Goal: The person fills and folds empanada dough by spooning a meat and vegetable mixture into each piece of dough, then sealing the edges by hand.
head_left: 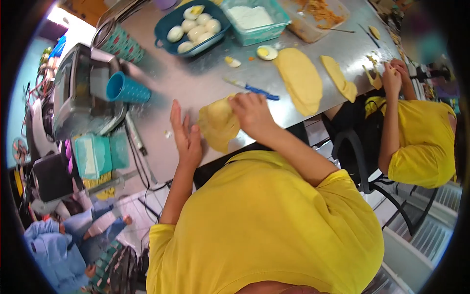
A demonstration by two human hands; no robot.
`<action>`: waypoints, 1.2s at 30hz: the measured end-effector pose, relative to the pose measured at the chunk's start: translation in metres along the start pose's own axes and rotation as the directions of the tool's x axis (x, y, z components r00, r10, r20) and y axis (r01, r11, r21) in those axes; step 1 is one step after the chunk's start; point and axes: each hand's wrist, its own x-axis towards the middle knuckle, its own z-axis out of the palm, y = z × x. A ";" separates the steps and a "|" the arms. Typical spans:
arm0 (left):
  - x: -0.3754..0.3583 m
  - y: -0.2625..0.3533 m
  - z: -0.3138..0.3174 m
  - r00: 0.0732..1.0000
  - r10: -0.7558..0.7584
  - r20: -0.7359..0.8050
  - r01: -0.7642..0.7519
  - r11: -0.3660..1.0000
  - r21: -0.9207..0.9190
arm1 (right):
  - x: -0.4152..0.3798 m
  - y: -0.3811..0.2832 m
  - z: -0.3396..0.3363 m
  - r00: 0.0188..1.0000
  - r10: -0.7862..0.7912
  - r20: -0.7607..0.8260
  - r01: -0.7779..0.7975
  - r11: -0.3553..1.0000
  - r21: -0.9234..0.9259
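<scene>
A thin yellow dough sheet [215, 131] lies near the table's front edge, with a raised bump in its middle. My right hand [254, 116] has its fingers curled down on the dough's right edge, pinching it; the fingertips are partly hidden. Left of the sheet, my left hand [186, 139] is open, thumb and fingers apart, close beside the dough's edge. Beyond my right hand lies a blue-handled knife [263, 92] with its blade pointing left. To the right is a stack of flat dough pieces [301, 81]. A halved boiled egg [267, 53] and an egg wedge [232, 61] lie behind.
Farther back stand a dark blue bowl [208, 47] of boiled eggs, a tub of white powder [259, 37] and a container with orange filling [320, 17]. A blue cup [126, 89] and grey machine [73, 98] are left. At right sits a co-worker [421, 139], hands near dough scraps.
</scene>
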 end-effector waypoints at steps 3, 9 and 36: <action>0.001 0.001 0.002 0.999 0.026 0.033 -0.027 0.999 0.033 | 0.003 -0.005 -0.008 0.997 0.008 0.072 -0.003 0.998 -0.069; 0.003 0.004 0.003 0.998 0.041 0.052 -0.045 0.996 0.074 | -0.005 -0.002 -0.010 0.995 0.068 0.074 -0.076 0.990 0.119; 0.001 0.006 0.004 0.999 0.039 0.024 -0.042 0.993 0.109 | 0.064 -0.004 -0.007 0.892 -0.171 0.418 0.096 0.976 0.193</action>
